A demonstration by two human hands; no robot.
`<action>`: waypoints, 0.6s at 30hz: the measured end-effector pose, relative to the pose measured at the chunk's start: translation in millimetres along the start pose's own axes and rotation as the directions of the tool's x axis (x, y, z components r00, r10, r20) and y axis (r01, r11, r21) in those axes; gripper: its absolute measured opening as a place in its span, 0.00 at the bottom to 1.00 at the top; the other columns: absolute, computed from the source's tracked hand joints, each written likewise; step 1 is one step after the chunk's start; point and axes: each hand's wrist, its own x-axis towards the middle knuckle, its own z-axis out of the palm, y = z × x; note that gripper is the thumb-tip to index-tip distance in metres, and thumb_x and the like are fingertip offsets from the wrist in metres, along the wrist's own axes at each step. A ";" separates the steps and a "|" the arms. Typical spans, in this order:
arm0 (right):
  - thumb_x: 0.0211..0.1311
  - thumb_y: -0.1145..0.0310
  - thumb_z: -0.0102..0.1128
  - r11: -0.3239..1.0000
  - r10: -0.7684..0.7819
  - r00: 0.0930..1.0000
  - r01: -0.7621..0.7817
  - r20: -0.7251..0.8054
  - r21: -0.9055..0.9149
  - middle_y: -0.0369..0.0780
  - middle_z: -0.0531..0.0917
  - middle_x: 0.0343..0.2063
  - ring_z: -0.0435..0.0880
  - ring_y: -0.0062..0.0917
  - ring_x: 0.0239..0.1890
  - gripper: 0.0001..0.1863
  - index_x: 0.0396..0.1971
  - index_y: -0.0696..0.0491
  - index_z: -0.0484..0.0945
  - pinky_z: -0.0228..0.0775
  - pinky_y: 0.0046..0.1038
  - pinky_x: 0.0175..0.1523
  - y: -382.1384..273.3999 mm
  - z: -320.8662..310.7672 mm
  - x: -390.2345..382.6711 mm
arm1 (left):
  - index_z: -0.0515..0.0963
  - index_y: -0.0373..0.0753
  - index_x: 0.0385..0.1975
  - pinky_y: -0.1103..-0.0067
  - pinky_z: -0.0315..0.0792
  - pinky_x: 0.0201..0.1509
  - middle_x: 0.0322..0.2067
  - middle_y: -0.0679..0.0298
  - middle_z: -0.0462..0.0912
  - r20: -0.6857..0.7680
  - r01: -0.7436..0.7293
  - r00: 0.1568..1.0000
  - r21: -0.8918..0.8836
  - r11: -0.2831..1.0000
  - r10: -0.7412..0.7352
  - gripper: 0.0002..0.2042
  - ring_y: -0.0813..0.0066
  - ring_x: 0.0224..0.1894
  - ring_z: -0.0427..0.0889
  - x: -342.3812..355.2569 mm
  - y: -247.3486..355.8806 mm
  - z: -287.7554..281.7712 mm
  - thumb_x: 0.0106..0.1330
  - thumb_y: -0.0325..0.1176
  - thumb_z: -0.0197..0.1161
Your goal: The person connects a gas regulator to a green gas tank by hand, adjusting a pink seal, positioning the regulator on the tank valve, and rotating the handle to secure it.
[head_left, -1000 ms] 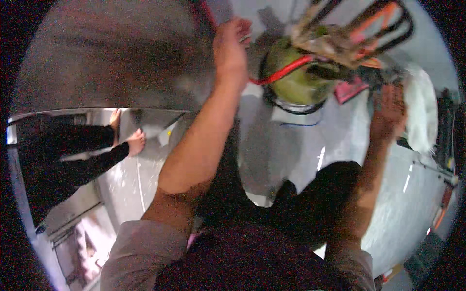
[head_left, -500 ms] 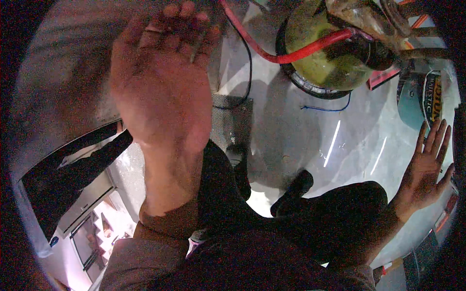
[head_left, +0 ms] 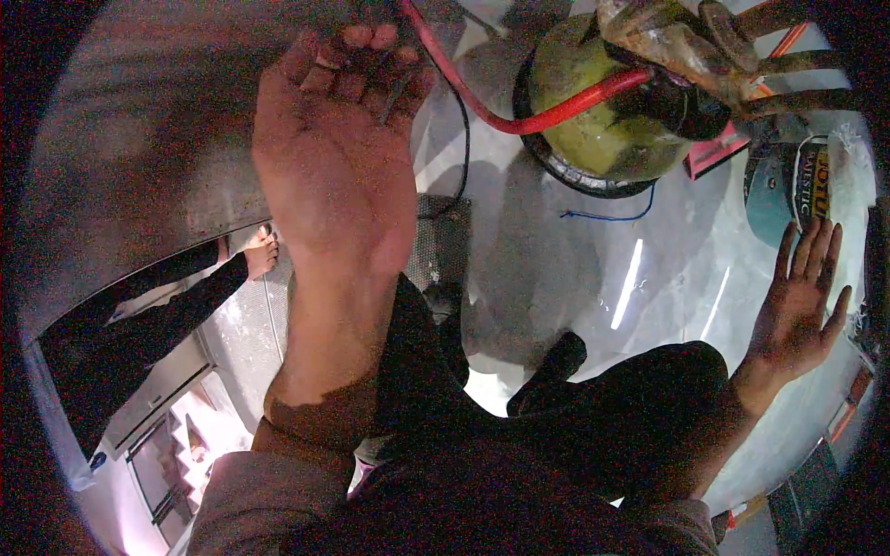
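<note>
My left hand [head_left: 343,176] is raised palm-up at the upper left, fingers loosely curled and apart, nothing plainly in it. Thin pale strips show among its fingers; I cannot tell what they are. Beside and behind it spreads a broad dark, dull-sheened surface [head_left: 158,139]; whether they touch is unclear. Out at the right, my right hand [head_left: 793,310] is open, palm showing and fingers stretched, holding nothing. A teal paint bucket [head_left: 771,196] stands just beyond its fingertips.
A yellow-green cylinder [head_left: 575,116] with a red hose [head_left: 528,125] stands ahead on the grey floor [head_left: 556,278]. Near it lies a thin blue cord [head_left: 612,218]. A perforated metal panel [head_left: 440,255] is left of centre. Another person's dark-trousered leg [head_left: 158,334] and bare foot [head_left: 262,252] appear left.
My left hand has shifted slightly right within the view, its fingers still curled. My right hand sits a little further left and stays open. More of the other person's bare foot shows.
</note>
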 end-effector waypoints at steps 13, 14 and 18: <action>0.69 0.56 0.39 0.998 0.015 0.998 -0.012 -0.058 0.054 0.50 0.62 0.63 0.58 0.35 0.68 0.32 0.64 0.65 0.54 0.39 0.43 0.74 -3.3 -5.8 5.9 | 0.74 0.38 0.38 0.61 0.70 0.54 0.41 0.54 0.79 -0.105 0.024 0.994 0.184 0.983 -0.005 0.12 0.57 0.47 0.77 21.1 -25.8 -9.8 0.69 0.40 0.48; 0.69 0.56 0.39 0.999 0.007 0.996 -0.003 -0.093 0.046 0.50 0.62 0.63 0.58 0.35 0.68 0.32 0.64 0.65 0.54 0.39 0.43 0.74 -3.3 -6.3 6.4 | 0.74 0.38 0.38 0.61 0.70 0.54 0.41 0.54 0.79 -0.098 0.029 0.995 0.175 0.984 -0.011 0.12 0.57 0.47 0.77 22.4 -28.7 -9.1 0.69 0.40 0.48; 0.69 0.56 0.37 0.998 0.022 0.994 -0.015 -0.105 0.066 0.49 0.67 0.60 0.62 0.35 0.65 0.32 0.63 0.65 0.56 0.41 0.42 0.73 -2.8 -11.7 9.0 | 0.74 0.37 0.41 0.72 0.70 0.47 0.38 0.60 0.79 -0.068 -0.021 0.996 0.372 0.928 0.050 0.11 0.67 0.42 0.78 24.0 -39.7 -4.2 0.69 0.38 0.50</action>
